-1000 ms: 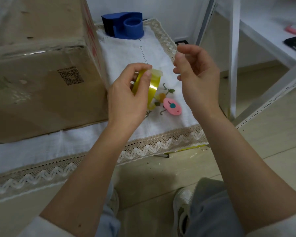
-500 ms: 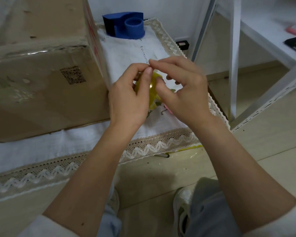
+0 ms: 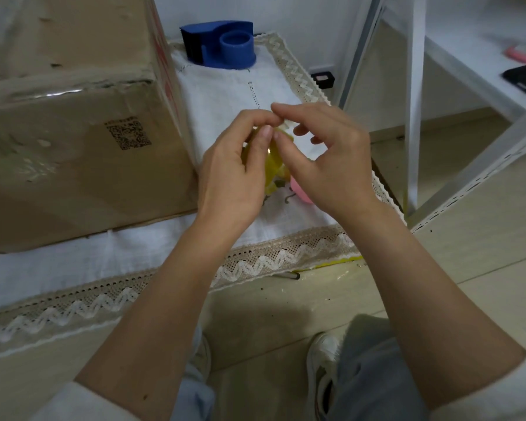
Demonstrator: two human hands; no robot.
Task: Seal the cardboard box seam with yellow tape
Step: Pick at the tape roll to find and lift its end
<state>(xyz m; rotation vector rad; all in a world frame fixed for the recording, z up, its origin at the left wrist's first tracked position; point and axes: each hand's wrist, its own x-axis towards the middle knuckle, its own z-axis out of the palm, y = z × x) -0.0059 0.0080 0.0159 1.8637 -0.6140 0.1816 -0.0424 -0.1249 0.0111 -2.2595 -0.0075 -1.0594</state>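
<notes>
I am holding the tape roll [image 3: 274, 164] in my left hand [image 3: 234, 174], fingers curled round its rim, so this grip is closed on the roll. The roll is standing on edge between my two palms, and most of it is hidden behind them.

My right hand [image 3: 325, 159] is meeting the left at the top of the roll. Its thumb and forefinger are pinching together at a small pale tab there, which looks like the free end of the tape. I am judging this grip to be closed on that end, though the tab is small and partly covered.

Both hands are hovering above the worktop [image 3: 225, 95], which is covered with a white lace-edged cloth. A pink object [image 3: 299, 191] is lying on the cloth just under my right hand. A blue dispenser [image 3: 222, 45] is sitting beyond my grip, well apart.

The box [image 3: 73, 141] is lying to the left of my grip, its near face just beside my left hand. Its top is higher than my hands, and I cannot tell from here where the seam runs. My left hand is the nearer one to the box, so I expect the tape will have to travel left and upward, with the strip drawn out between my hands.
</notes>
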